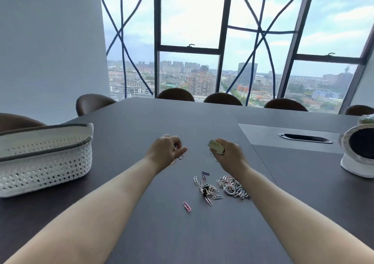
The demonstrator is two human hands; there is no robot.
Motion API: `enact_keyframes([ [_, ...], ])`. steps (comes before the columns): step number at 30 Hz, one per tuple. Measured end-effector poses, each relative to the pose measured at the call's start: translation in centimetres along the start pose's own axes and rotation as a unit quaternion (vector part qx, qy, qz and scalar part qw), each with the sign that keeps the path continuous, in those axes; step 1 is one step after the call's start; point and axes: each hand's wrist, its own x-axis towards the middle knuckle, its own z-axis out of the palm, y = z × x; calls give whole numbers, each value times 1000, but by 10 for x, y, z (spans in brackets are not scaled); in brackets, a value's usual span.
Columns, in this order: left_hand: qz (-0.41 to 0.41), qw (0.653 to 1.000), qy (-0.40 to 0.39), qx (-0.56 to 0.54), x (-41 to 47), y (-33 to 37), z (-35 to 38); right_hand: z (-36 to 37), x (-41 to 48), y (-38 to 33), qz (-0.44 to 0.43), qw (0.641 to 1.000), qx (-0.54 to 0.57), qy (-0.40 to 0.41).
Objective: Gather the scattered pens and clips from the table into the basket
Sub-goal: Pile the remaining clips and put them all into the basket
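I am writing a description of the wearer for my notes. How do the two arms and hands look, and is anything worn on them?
Both forearms are bare up to the frame edge: no sleeves, watch or bracelet show. The left hand and right hand wear no gloves, and no ring can be made out. No markings are visible.

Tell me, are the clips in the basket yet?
Mostly not. A pile of clips lies on the table, apart from the basket. Its inside is hidden.

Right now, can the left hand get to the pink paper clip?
Probably yes. The pink paper clip lies alone on the bare table, with nothing covering it. But the left hand already grips some clips, so it has few fingers free.
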Motion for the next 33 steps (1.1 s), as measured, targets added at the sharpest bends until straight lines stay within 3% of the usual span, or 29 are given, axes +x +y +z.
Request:
enact_keyframes([
  [12, -101, 964, 228, 88, -48, -154, -167, 127, 42, -188, -122, 972, 194, -47],
  [15, -159, 963, 198, 93, -49, -188, -173, 147, 40, -200, -119, 968, 212, -55],
  [19, -230, 966, 57, 101, -42, -208, -175, 161, 38, -203, -116, 967, 217, -59],
  [23, -207, 975, 6, 85, -39, -209, -184, 163, 37, -210, -113, 967, 225, -49],
  [25, -169, 984, 17, 62, -48, -213, -189, 166, 35, -215, -116, 966, 226, -51],
  [28, -120, 983, 95, 99, -69, -218, -196, 171, 29, -219, -126, 962, 233, -61],
  [30, -106, 971, 147, 155, -88, -216, -199, 174, 24, -217, -125, 961, 235, -73],
  [33, -99, 936, 165, 293, -123, -226, -196, 173, 19, -213, -120, 961, 233, -85],
])
